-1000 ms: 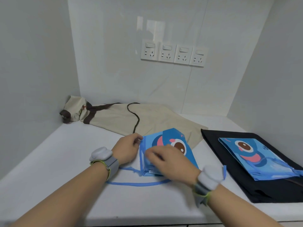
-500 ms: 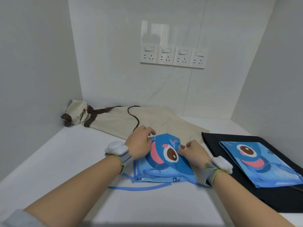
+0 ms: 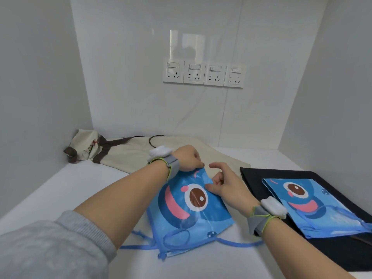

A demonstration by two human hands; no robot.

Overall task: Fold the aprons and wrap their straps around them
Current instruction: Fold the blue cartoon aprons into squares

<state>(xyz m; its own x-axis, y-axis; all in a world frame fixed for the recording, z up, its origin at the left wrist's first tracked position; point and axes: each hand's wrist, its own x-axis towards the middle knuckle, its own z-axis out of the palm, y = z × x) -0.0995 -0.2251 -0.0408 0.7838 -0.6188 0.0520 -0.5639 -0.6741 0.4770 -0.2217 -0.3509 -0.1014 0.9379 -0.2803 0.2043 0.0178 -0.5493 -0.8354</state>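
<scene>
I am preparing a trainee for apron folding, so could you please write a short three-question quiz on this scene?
1. True or false: the straps of the blue apron under the hands are already wrapped around it.
2. What lies under the second blue apron? A) beige apron B) black cloth C) bare shelf
3. Fill in: both hands grip the blue apron at its ___ edge.

Key
1. False; the straps trail loose on the white surface.
2. B, the black cloth.
3. Far; the left hand and right hand pinch it there.
</scene>
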